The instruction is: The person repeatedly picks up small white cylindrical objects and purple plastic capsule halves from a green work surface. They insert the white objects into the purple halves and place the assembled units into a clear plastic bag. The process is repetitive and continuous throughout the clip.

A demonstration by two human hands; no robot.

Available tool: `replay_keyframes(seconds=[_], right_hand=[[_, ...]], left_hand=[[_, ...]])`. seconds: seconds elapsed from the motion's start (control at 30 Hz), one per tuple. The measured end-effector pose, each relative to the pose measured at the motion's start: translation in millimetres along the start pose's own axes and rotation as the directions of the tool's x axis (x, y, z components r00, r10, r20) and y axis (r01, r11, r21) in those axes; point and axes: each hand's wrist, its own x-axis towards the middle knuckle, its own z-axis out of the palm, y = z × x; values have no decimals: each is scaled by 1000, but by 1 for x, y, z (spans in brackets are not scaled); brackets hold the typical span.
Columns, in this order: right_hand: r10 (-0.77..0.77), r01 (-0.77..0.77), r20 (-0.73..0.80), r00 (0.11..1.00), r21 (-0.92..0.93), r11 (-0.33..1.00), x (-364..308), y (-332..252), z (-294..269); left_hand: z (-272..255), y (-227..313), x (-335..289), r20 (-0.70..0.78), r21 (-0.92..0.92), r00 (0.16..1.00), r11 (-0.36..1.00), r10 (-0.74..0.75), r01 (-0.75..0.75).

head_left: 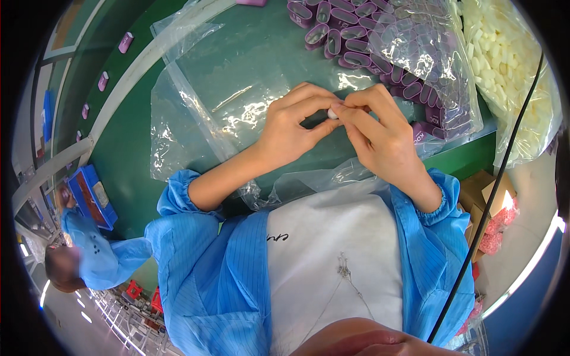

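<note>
My left hand (294, 124) and my right hand (383, 133) meet over the green work table (133, 118). Between their pinched fingertips is a small white piece (333, 113), mostly covered by the fingers, so its full shape is hidden. Both hands are closed on it. Beneath them a clear plastic bag (237, 110) lies flat and crumpled. Just beyond my right hand, many hollow purple oval shells (357, 46) stand packed together with their openings up, partly under clear film. One purple shell (418, 132) lies close to my right wrist.
A clear bag of pale oblong pieces (504, 65) sits at the far right. Purple pieces (126, 43) stand spaced along a green strip beyond a pale rail (119, 98) on the left. There a co-worker in blue (107, 255) is beside a blue bin (92, 196). A black cable (493, 196) crosses at right.
</note>
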Motion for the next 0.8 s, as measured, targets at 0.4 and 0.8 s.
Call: replay_keyframes(seconds=[0.4,0.8], right_hand=[[-26,32,87,996,-64,997,2,-4,-11],[-214,214,1,977,31,976,-5,35,-13]], left_hand=[[4,-1,3,8,16,1000,1000,20,-20],[6,-2,4,17,9,999,999,33,-33]])
